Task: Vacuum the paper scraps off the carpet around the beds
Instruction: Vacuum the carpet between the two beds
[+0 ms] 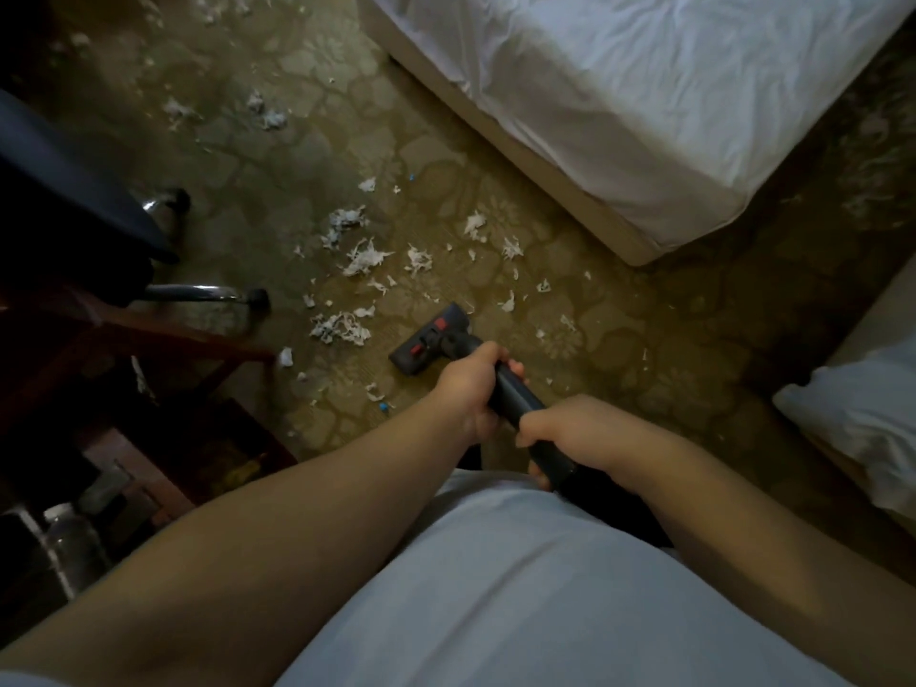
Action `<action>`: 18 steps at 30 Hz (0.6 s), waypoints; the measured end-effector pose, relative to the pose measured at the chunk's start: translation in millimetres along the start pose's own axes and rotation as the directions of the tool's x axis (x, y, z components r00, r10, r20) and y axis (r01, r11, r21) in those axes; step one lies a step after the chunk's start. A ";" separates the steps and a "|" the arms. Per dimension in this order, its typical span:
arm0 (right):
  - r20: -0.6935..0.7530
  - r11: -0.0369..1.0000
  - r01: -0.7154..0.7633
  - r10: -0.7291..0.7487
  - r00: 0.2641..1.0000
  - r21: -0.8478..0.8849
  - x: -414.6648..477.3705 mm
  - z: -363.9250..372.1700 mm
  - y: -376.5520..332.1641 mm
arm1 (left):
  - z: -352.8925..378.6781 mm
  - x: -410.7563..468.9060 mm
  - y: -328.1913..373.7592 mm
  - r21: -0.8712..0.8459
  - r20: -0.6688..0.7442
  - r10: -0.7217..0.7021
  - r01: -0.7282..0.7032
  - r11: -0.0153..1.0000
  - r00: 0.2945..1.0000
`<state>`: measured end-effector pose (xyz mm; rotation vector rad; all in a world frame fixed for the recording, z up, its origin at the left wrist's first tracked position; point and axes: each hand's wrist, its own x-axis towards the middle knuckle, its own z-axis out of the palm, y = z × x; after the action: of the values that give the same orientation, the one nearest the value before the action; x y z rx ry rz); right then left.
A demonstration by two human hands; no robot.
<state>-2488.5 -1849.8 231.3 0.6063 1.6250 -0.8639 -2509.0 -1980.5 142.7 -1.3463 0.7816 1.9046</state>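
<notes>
A dark vacuum cleaner runs from my waist down to the patterned carpet (pixel 619 334). Its floor head (pixel 430 339), dark grey with red parts, sits flat on the carpet. My left hand (pixel 471 389) grips the vacuum tube (pixel 515 394) just behind the head. My right hand (pixel 570 433) grips the same tube lower down, close to my body. White paper scraps (pixel 364 257) lie scattered ahead and left of the head, with a dense clump of scraps (pixel 339 328) just left of it. More scraps (pixel 270 114) lie farther up the carpet.
A bed with a white sheet (pixel 644 101) fills the upper right, its corner close to the scraps. A second bed's pillow (pixel 862 423) is at the right edge. A dark office chair (pixel 74 190) with chrome legs and wooden furniture (pixel 148 339) stand on the left.
</notes>
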 end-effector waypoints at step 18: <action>0.228 0.958 0.258 -0.281 0.932 0.124 55.4 143.9 -176.3 | -132.6 -50.5 181.7 0.079 -0.301 0.402 -0.398 0.914 0.865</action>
<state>-2551.9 -2073.6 202.8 0.3261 1.4678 -1.1744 -2568.2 -2201.6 169.3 -1.5952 1.3197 2.0087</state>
